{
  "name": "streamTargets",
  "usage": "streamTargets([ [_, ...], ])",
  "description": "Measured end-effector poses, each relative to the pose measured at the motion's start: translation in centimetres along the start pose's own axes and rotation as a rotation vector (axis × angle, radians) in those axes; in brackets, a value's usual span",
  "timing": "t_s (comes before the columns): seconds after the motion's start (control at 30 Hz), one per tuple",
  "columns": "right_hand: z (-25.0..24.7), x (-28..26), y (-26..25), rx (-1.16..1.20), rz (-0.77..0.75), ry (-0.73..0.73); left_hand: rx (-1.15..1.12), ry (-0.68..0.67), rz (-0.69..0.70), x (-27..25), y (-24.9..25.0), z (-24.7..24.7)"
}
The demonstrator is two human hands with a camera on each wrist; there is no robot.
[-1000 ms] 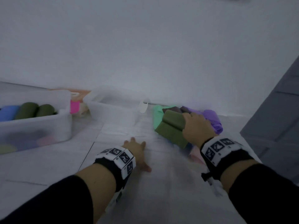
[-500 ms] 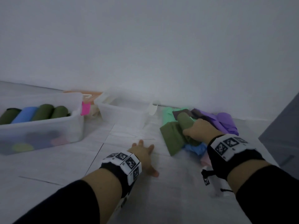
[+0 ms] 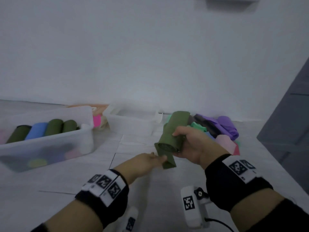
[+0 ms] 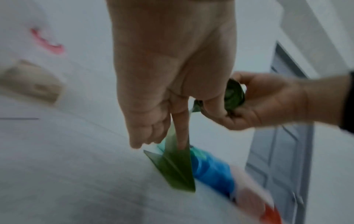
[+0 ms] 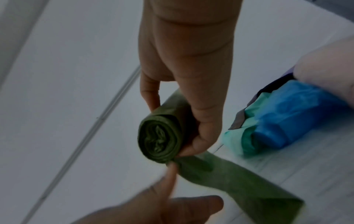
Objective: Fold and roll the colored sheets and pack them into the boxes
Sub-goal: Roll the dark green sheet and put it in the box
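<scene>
**A:** Over the middle of the worktop (image 3: 70,180), right hand (image 3: 194,146) had the olive-green roll (image 3: 172,133) lifted clear of the surface. Fingers (image 5: 206,136) and thumb were curled round the near end, spiral face toward the person.

**B:** And the left hand (image 3: 143,162)?

**A:** Pinching the loose tail (image 5: 239,181) of that same green sheet, just under the roll. Index finger lay along the strip, thumb against it. Tail hung down from the roll, partly unwound.

**B:** Boxes?

**A:** Clear box (image 3: 50,143) at left held a top row of rolls: dark green, blue, two more green. Blurred coloured shapes showed through its wall lower down; couldn't tell what they were. Second clear box (image 3: 130,124) sat further back, near the wall, contents not readable.

**B:** Rest of the sheets?

**A:** Pile (image 3: 222,128) behind the right hand, on the worktop: purple, mint green, blue, pink, something dark. Right wrist view showed the blue (image 5: 287,115) one bunched on top of the mint one. Something pink (image 3: 97,120) sat between the two boxes.
</scene>
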State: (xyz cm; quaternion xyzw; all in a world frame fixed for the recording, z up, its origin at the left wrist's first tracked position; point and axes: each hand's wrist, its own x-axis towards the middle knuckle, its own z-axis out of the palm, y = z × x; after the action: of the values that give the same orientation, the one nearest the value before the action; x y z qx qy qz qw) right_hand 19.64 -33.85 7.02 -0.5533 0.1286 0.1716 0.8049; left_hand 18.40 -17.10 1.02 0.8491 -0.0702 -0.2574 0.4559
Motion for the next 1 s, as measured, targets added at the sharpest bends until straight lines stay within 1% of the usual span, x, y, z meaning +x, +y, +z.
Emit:
streamTargets([
  [0.03,0.8,-0.3,0.3,0.038,-0.018,-0.027,-0.184,-0.024,-0.062,-0.8,-0.4,-0.5],
  [0.07,1.7,-0.6,0.6,0.086,-0.037,-0.060,-0.333,-0.077,-0.110,-1.4,-0.8,-0.9],
  [0.13,3.4,-1.0,1.5,0.206,-0.091,-0.130,-0.601,-0.182,-0.121,-2.3,-1.4,-1.4],
  [0.17,4.2,-1.2,2.1,0.259,-0.116,-0.163,-0.702,-0.192,-0.103,-2.7,-1.5,-1.8],
  [0.27,5.8,-1.4,4.4,0.364,-0.107,-0.269,-0.808,-0.166,-0.060,-3.8,-2.2,-3.0],
  [0.37,6.6,-1.5,6.5,0.394,-0.070,-0.316,-0.958,-0.177,-0.004,-4.8,-2.9,-3.8],
  [0.43,6.8,-1.6,7.4,0.392,-0.056,-0.308,-1.036,-0.101,0.025,-5.1,-3.1,-4.1],
  [0.53,6.8,-1.8,8.5,0.339,-0.006,-0.272,-1.094,0.037,0.017,-5.1,-3.3,-4.4],
  [0.6,6.6,-1.9,9.3,0.265,0.027,-0.197,-1.135,0.143,0.051,-4.9,-3.1,-4.3],
  [0.7,6.6,-2.0,10.2,0.136,0.068,-0.034,-1.147,0.294,0.106,-4.7,-2.8,-4.0],
  [0.73,6.6,-2.0,10.5,0.055,0.077,0.024,-1.126,0.325,0.107,-4.6,-2.7,-3.9],
  [0.77,6.5,-2.0,10.8,-0.076,0.079,0.090,-1.099,0.349,0.100,-4.6,-2.8,-4.0],
  [0.83,6.5,-2.2,10.9,-0.488,0.062,0.231,-1.036,0.391,0.079,-4.4,-2.8,-4.3],
  [0.87,6.5,-2.3,10.8,-0.737,-0.005,0.264,-1.011,0.408,0.079,-4.4,-2.7,-4.6],
  [0.9,6.4,-2.4,10.6,-0.981,-0.134,0.254,-0.990,0.424,0.084,-4.4,-2.5,-4.9],
  [0.93,6.4,-2.4,10.3,-1.192,-0.291,0.195,-0.962,0.439,0.094,-4.4,-2.1,-5.4],
  [0.97,6.3,-2.3,10.0,-1.374,-0.417,0.085,-0.924,0.452,0.108,-4.4,-1.8,-5.9],
  [1.0,6.3,-2.3,9.7,-1.544,-0.483,-0.055,-0.874,0.462,0.126,-4.5,-1.3,-6.5],
])
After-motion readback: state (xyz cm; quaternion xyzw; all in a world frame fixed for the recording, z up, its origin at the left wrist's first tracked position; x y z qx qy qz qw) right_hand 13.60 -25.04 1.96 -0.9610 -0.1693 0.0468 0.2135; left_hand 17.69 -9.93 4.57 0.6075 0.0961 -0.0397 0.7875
